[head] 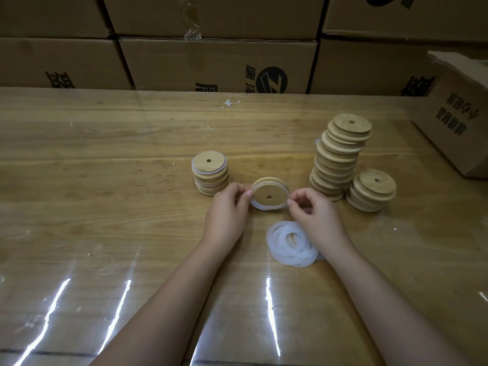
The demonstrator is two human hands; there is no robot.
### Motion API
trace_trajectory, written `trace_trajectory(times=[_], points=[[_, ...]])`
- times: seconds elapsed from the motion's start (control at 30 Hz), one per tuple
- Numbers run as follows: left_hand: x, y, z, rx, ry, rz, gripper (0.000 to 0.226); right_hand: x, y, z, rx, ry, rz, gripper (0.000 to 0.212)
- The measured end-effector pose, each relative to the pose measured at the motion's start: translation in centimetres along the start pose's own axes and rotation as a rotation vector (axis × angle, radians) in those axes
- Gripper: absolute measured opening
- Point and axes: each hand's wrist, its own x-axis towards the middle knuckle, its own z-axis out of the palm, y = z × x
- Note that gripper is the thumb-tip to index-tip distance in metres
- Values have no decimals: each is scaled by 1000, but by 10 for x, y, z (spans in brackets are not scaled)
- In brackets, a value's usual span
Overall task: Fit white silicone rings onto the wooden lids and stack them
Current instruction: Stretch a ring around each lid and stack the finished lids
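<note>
View from above a wooden table [105,180] under a glossy clear sheet, with two bare forearms reaching in from the near edge.

Around the middle of the table, both hands hold one round wooden lid [268,191] with a small hole in its centre. The lid is tipped up, its flat face toward the camera. A white ring [266,208] loops around its near rim, sitting partly off the wood at the bottom. The left hand [228,207] pinches the ring and lid at the left side between thumb and fingertips. The right hand [314,210] pinches them at the right side the same way, its fingers curled.

Just left of the lid, behind the left hand, stands a low stack [211,175] of lids with white rings showing between them. To the right of the lid stands a tall stack [338,159] of bare lids, leaning and uneven. A short stack [371,191] of bare lids sits just beside it, toward the right edge.

A ring pile [290,244] of loose white rings lies flat nearer the near edge, between the two forearms and partly under the right wrist.

A brown side box [459,120] rests at the right edge. Stacked cardboard boxes [216,64] with dark printing form a wall along the far edge. A small white scrap [229,103] lies near that edge.
</note>
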Motion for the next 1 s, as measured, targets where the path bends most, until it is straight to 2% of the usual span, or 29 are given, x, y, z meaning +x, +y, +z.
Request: trace_trajectory(times=[0.2, 0.37, 0.6, 0.7, 0.93, 1.0], points=[[-1, 2, -5, 84, -22, 21, 15, -1, 0, 0, -48, -4, -8, 10], [1, 3, -8, 252, -27, 99, 11, -2, -3, 1, -126, -6, -25, 17], [-2, 6, -12, 383, -29, 177, 11, -4, -8, 1, -177, -16, -26, 3], [-2, 7, -11, 451, -22, 219, 12, -6, -9, 2, -246, -12, -59, 4], [-7, 0, -12, 299, -5, 175, 6, -7, -9, 0, -179, -48, -77, 7], [-7, 0, -12, 260, -21, 155, 16, -7, -8, -1, -160, -53, -79, 10]])
